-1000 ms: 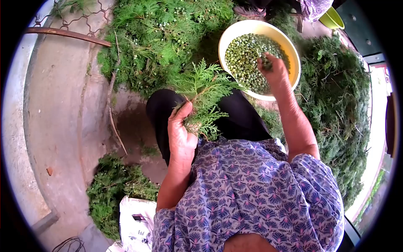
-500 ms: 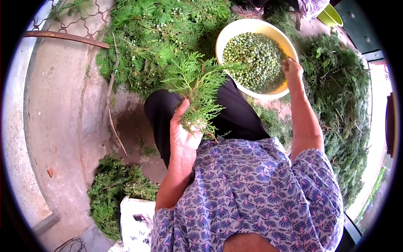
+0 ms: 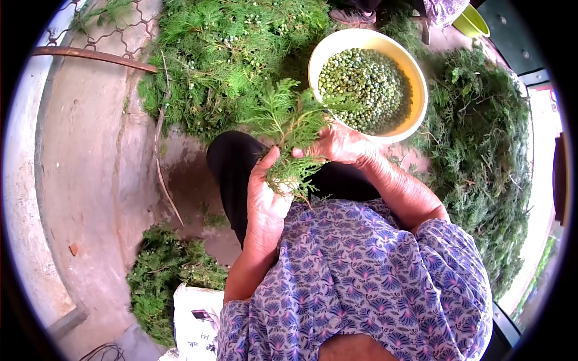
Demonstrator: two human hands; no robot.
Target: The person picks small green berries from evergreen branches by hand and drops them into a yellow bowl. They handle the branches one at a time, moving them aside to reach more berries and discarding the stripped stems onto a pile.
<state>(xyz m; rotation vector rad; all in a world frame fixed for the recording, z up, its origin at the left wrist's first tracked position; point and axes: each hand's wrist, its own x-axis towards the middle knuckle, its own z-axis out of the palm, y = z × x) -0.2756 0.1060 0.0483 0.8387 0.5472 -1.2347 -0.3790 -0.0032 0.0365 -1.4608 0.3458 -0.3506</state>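
Note:
My left hand (image 3: 266, 189) is closed around the lower part of a green arborvitae sprig (image 3: 292, 129), held upright above my lap with its leafy top pointing away from me. On the sprig's right side, my right hand (image 3: 343, 144) has its fingers curled in among the foliage, the thumb towards my left hand. Leaves partly cover its fingertips. Just beyond the right hand stands a cream-yellow basin (image 3: 419, 111), holding a heap of small round green cones (image 3: 364, 84).
Cut evergreen branches (image 3: 211, 54) are piled ahead to the left, with another pile (image 3: 475, 156) at right and a smaller one (image 3: 156, 283) near a white sack (image 3: 189, 313). A long bare stick (image 3: 158, 138) lies on the concrete floor. Another person's shoe (image 3: 352, 17) shows behind the basin.
My right hand has come from the basin's right rim, back and left, to the arborvitae sprig. The left hand still holds the sprig, shifted only slightly.

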